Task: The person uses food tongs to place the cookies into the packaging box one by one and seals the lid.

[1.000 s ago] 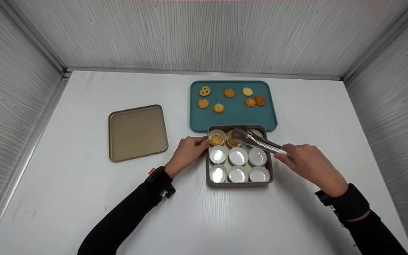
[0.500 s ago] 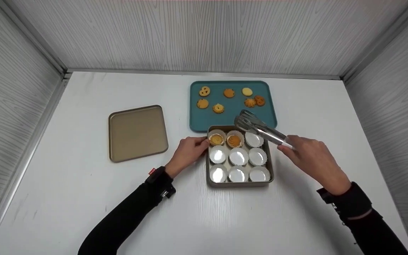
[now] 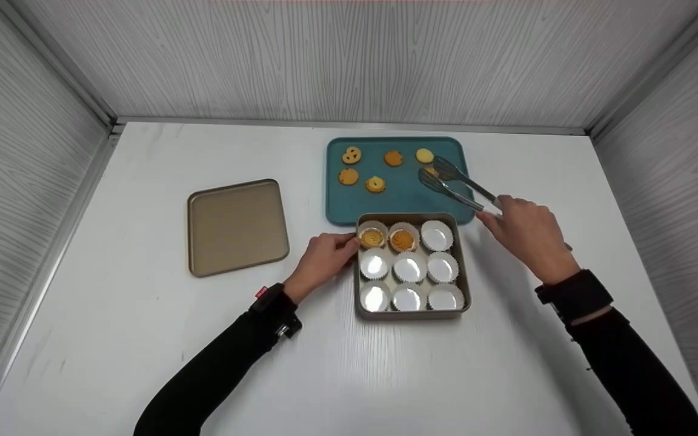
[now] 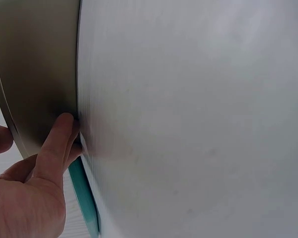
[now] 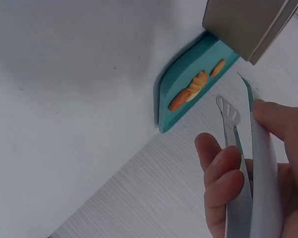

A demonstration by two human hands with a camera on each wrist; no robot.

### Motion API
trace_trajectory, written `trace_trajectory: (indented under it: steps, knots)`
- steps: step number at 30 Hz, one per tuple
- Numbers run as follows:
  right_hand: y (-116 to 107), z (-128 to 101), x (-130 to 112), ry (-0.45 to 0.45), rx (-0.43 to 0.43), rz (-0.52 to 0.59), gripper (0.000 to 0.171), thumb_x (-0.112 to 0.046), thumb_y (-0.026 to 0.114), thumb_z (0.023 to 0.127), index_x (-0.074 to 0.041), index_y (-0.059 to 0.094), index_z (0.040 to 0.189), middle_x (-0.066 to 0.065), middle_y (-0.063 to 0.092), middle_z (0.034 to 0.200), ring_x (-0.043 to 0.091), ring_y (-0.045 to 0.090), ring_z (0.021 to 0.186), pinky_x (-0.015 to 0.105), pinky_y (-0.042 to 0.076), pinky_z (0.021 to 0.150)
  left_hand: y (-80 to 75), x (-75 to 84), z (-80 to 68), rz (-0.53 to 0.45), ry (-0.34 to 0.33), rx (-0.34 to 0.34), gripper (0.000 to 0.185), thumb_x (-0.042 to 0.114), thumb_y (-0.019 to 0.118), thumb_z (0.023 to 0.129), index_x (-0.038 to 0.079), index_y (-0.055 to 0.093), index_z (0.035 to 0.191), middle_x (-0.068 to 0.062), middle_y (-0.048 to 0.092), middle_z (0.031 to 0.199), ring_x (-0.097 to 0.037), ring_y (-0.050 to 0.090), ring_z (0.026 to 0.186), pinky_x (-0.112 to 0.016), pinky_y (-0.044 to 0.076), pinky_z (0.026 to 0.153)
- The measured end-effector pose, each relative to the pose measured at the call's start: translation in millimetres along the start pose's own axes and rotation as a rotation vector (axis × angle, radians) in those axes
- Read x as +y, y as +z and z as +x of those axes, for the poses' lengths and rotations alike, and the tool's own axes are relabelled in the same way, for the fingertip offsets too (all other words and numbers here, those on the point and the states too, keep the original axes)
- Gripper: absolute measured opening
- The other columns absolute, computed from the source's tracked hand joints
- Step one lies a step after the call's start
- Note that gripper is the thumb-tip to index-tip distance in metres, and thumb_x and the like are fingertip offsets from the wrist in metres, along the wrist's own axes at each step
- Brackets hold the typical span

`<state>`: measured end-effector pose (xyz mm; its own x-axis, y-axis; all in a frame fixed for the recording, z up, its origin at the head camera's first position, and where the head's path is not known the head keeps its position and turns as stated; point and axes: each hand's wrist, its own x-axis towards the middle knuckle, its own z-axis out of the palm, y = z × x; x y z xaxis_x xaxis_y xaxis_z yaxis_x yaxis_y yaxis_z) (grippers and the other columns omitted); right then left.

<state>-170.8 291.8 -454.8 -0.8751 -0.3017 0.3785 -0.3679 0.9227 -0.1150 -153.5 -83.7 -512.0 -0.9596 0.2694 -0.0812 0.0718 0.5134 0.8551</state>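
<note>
With your right hand [image 3: 528,233] wrapped round the silver metal tongs [image 3: 475,186], straddle the ridged golden cookie [image 3: 431,172] ahead of it evenly before squeezing gently.

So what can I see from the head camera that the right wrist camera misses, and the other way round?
Only the head view shows the left hand touching the box, the flat brown tray, and the pale cups inside the box, two of them holding cookies.

Only the right wrist view shows the fingertips curled round the tongs.

Both show the right hand, the tongs, the outside of the box, and the teal tray with more cookies.
</note>
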Motion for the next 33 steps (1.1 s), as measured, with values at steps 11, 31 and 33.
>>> trace_trajectory:
  steps: [11,31,33]
  knots:
    - [15,20,4,0.122,-0.114,0.016,0.044,-0.032,0.069,0.099,0.006,0.058,0.080,0.019,0.055,0.062,0.039,0.054,0.049,0.055,0.046,0.044,0.6,1.5,-0.4,0.000,-0.014,0.007,0.033,0.029,0.059,0.104,0.013,0.076,0.127,0.004,0.070,0.083,-0.013,0.059,0.076,-0.026,0.046,0.066]
    - [22,17,2,0.122,-0.166,0.020,0.046,-0.034,0.067,0.100,0.004,0.056,0.077,0.019,0.053,0.060,0.040,0.054,0.050,0.057,0.047,0.045,1.3,-0.8,-0.7,-0.014,-0.023,0.007,0.033,0.029,0.059,0.104,0.013,0.076,0.127,0.002,0.066,0.076,-0.012,0.056,0.072,-0.026,0.044,0.064]
    - [22,18,2,0.128,-0.175,0.021,0.046,-0.035,0.067,0.101,0.005,0.056,0.079,0.019,0.054,0.061,0.041,0.055,0.051,0.057,0.047,0.046,1.2,-0.3,-0.6,-0.023,-0.022,0.005,0.033,0.029,0.059,0.104,0.013,0.076,0.127,0.002,0.066,0.075,-0.012,0.056,0.071,-0.026,0.044,0.063]
